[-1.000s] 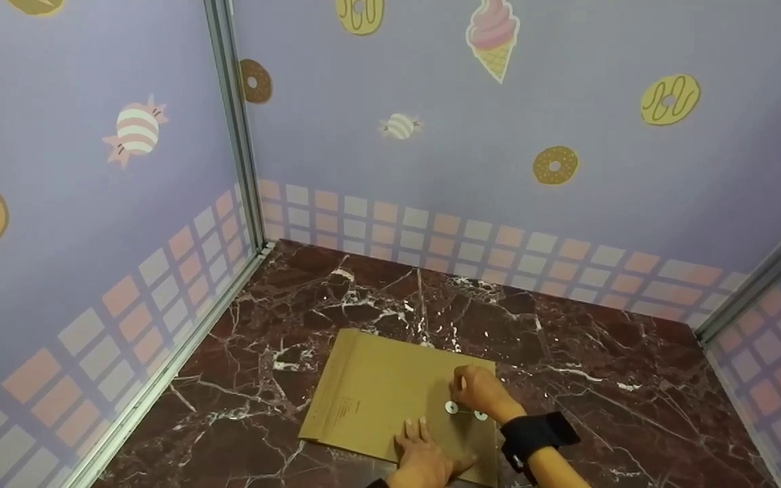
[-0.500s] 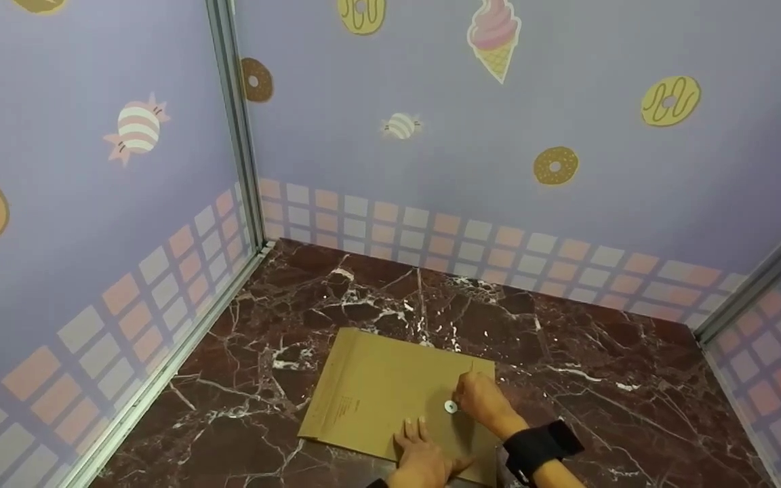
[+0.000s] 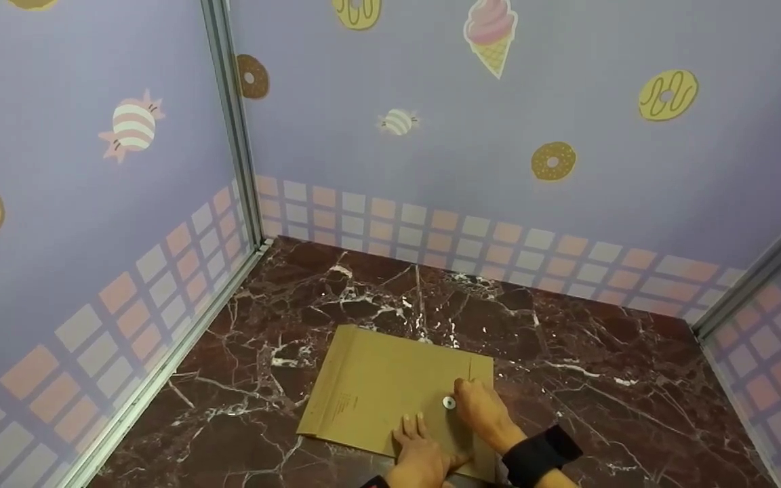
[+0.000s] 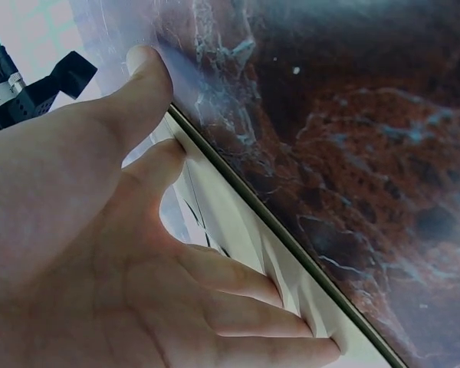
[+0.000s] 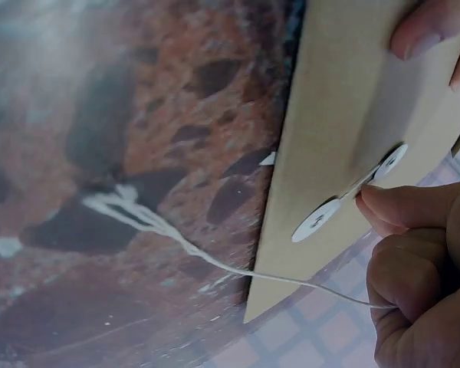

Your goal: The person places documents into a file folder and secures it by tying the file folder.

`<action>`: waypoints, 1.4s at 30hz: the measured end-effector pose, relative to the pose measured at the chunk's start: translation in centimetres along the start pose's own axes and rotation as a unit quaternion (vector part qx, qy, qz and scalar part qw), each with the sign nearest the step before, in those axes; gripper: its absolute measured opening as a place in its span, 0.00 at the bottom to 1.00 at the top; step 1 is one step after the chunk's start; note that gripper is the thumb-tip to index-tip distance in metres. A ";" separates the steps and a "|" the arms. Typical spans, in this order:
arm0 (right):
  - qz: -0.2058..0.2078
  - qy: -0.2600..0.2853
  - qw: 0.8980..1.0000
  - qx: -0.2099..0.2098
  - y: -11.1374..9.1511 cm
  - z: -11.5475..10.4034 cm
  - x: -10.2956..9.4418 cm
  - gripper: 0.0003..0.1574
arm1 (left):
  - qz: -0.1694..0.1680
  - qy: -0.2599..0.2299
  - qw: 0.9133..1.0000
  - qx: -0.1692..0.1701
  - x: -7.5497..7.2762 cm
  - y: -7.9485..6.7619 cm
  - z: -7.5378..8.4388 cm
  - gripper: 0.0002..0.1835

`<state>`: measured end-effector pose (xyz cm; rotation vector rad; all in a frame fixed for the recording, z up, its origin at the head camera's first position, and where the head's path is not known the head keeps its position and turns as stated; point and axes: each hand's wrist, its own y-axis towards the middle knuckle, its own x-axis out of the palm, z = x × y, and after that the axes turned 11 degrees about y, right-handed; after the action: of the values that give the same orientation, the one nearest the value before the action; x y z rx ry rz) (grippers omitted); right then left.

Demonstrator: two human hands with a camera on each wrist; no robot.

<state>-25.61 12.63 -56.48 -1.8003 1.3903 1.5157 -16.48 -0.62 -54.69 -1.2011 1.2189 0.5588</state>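
Note:
A brown kraft document envelope (image 3: pixel 384 386) lies flat on the marbled surface. Two white round buttons (image 5: pixel 317 220) sit on it in the right wrist view, with string between them; in the head view only one button (image 3: pixel 449 402) shows. My right hand (image 3: pixel 485 410), fingers curled, pinches the white string (image 5: pixel 238 270) near the buttons. The string's loose, bunched end trails past the envelope's edge. With fingers spread and fairly straight, my left hand (image 3: pixel 421 455) presses on the envelope's near part. The left wrist view shows its fingertips (image 4: pixel 322 349) touching the envelope near its edge.
Dark red marbled surface (image 3: pixel 228 379) surrounds the envelope. Lilac walls (image 3: pixel 336 135) with sweets pictures and a tile pattern enclose it at the back, left and right. Metal posts (image 3: pixel 231 129) stand in the corners. A black band (image 3: pixel 543 454) wraps the right wrist.
My right hand has moved slightly nearer to me over the envelope and now covers the second button, which showed one second ago. The left hand has stayed in place.

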 end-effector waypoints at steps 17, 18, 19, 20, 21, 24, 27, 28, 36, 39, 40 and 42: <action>-0.100 -0.160 0.976 -0.108 -1.3 -3.3 0.2 0.06 | -0.046 0.024 0.998 -0.029 -0.1 0.9 0.8 0.35; -0.099 -0.175 0.973 -0.116 -1.4 -3.5 0.3 0.05 | -0.043 0.025 0.998 -0.028 -0.1 0.8 0.8 0.35; -0.097 -0.183 0.971 -0.121 -1.3 -3.5 0.4 0.05 | -0.040 0.027 0.999 -0.026 -0.1 0.8 0.8 0.35; -0.093 -0.193 0.968 -0.128 -1.3 -3.6 0.4 0.06 | -0.037 0.030 0.999 -0.023 0.0 0.8 0.8 0.34; -0.090 -0.197 0.967 -0.136 -1.3 -3.6 0.5 0.06 | -0.037 0.032 0.999 -0.020 0.0 0.7 0.7 0.34; -0.071 -0.211 0.962 -0.159 -1.1 -3.6 0.5 0.08 | -0.028 0.037 0.999 -0.016 0.1 0.7 0.7 0.33; -0.058 -0.205 0.962 -0.172 -1.1 -3.6 0.5 0.10 | -0.025 0.036 0.999 -0.019 0.2 0.7 0.7 0.33; -0.054 -0.203 0.962 -0.174 -1.0 -3.6 0.5 0.11 | -0.024 0.032 0.999 -0.021 0.2 0.8 0.8 0.32; -0.044 -0.147 0.974 -0.165 -0.9 -3.8 0.3 0.11 | -0.008 0.026 0.999 -0.035 0.2 0.7 0.9 0.29; -0.049 -0.144 0.975 -0.164 -0.5 -3.9 0.2 0.10 | -0.001 0.034 0.999 -0.035 0.3 0.7 0.9 0.33; -0.054 -0.144 0.974 -0.167 -0.4 -3.9 0.2 0.10 | 0.001 0.038 0.999 -0.034 0.3 0.7 0.8 0.35; -0.066 -0.146 0.971 -0.176 -0.2 -4.0 0.2 0.10 | 0.007 0.046 0.999 -0.029 0.4 0.7 0.7 0.37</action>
<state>-23.48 9.42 -55.44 -1.7293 0.8879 1.9544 -16.63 0.14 -55.38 -1.2799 1.2968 0.5579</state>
